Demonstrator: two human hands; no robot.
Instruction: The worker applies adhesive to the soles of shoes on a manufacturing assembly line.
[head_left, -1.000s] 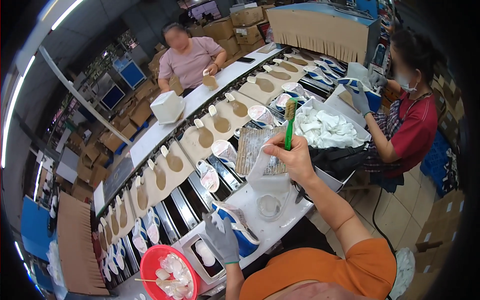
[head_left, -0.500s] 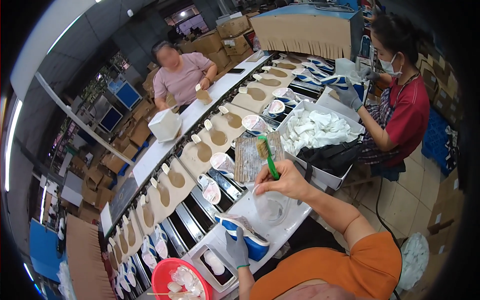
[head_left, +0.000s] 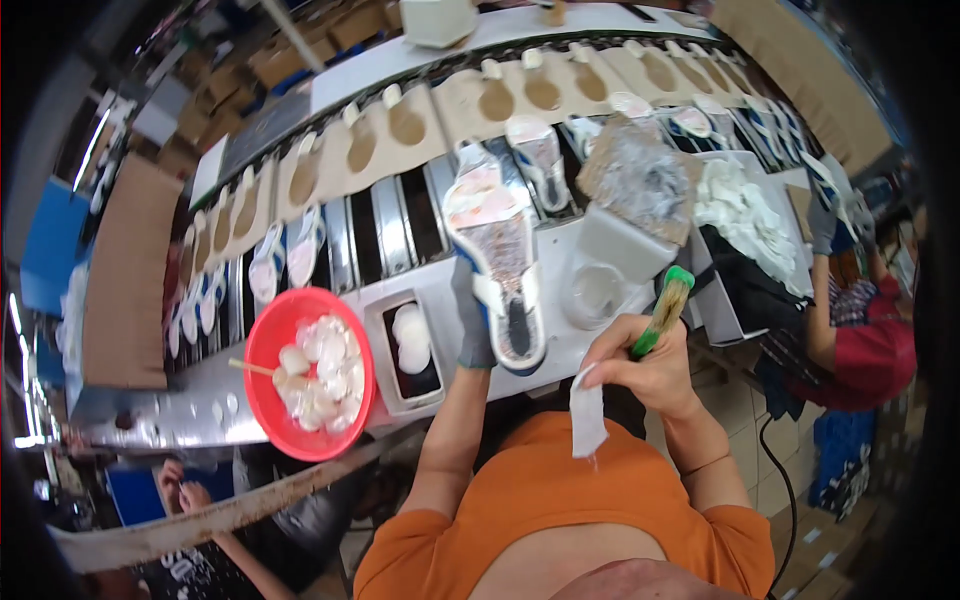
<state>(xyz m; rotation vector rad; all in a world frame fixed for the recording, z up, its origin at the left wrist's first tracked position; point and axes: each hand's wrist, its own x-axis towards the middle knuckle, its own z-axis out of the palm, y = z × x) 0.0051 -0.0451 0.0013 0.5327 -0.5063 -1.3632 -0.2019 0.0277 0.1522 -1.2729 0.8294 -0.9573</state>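
Note:
My left hand (head_left: 472, 320), in a grey glove, is closed round the side of a blue and white shoe (head_left: 503, 250). The shoe is turned bottom up, showing its pinkish, greyish underside. In front of my chest, my bare right hand (head_left: 650, 372) grips a green-handled brush (head_left: 667, 312) with tan bristles. A limp white strip (head_left: 588, 418) hangs from the thumb side of that same hand. Close by on the white table are a clear round dish (head_left: 598, 292) and a worn, smeared board (head_left: 640, 178) resting on a pale box.
A red basin (head_left: 257, 385) of white pieces with a stick stands left, beside a white tray (head_left: 437, 388). Beyond runs a roller conveyor (head_left: 385, 222) with shoes and brown soles on sheets. A box of white cloths (head_left: 740, 215) and a co-worker's red sleeve (head_left: 870, 365) are right.
My left hand has lifted the shoe off the table and turned its bottom up. My right hand, with brush and strip, has come back toward my chest. The view has swung left and down.

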